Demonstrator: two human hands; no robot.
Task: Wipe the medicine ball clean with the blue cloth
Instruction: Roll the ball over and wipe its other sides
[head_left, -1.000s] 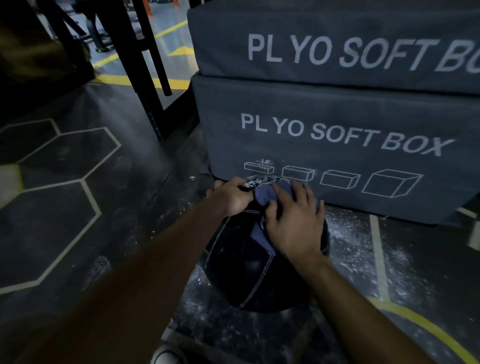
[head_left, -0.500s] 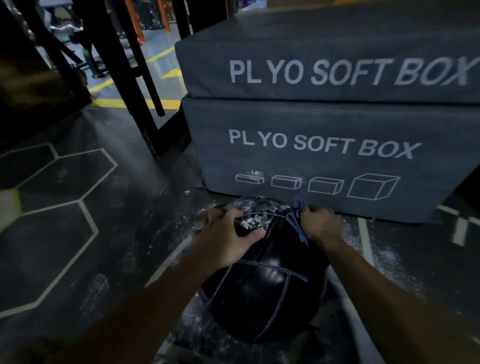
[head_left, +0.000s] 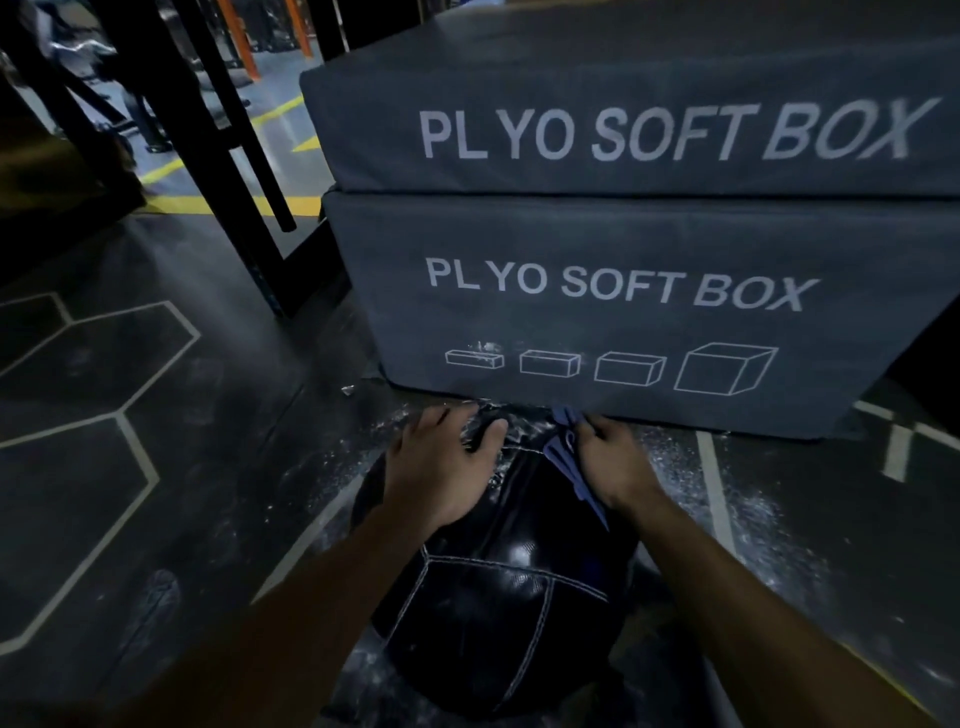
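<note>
Dark rubber floor (head_left: 171, 509) with pale hexagon lines at left, yellow stripes far left, white dust scattered near the boxes. Two grey soft boxes (head_left: 623, 291) stacked far right of centre, both lettered PLYO SOFT BOX, lower one with four box outlines along its bottom edge. Black rack posts (head_left: 218, 156) far left, beside the boxes' left edge.

Black medicine ball (head_left: 498, 582) on the floor, near centre, just in front of the lower box; white stitched seams, glossy patch on top, white dust on its far upper side. Contact with the box: can't tell.

Left hand (head_left: 441, 467) flat on the ball's upper left, fingers spread and reaching over the far side, thumb pointing right across the dusty patch. Nothing held, just pressing.

Right hand (head_left: 613, 462) on the ball's upper right, fingers curled and bunching the blue cloth (head_left: 563, 457). Cloth pinned between that hand and the ball, one fold poking out past the fingertips on the far side, the rest trailing down along the hand's left edge toward the wrist. Cloth sits between the two hands, touching the right only.
</note>
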